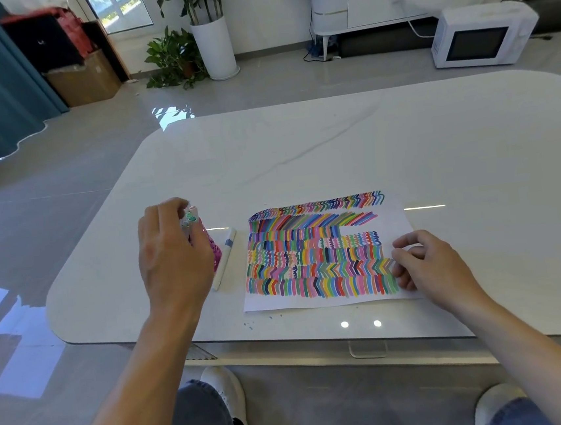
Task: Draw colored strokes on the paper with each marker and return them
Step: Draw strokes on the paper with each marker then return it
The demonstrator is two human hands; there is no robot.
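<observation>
Paper (394, 222) lies under your loosely curled, empty right hand (426, 263); left of it, your left hand (170, 253) grips markers (191, 217) in a pink holder (215, 251).

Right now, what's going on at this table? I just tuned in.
A person sits at a white table doing a marker exercise. The left hand is at the markers standing in a pink holder, fingers on the caps. The right hand rests on the right edge of the paper, loosely curled, holding no marker. The paper is nearly filled with rows of colored strokes. One white marker lies on the table between holder and paper.
</observation>
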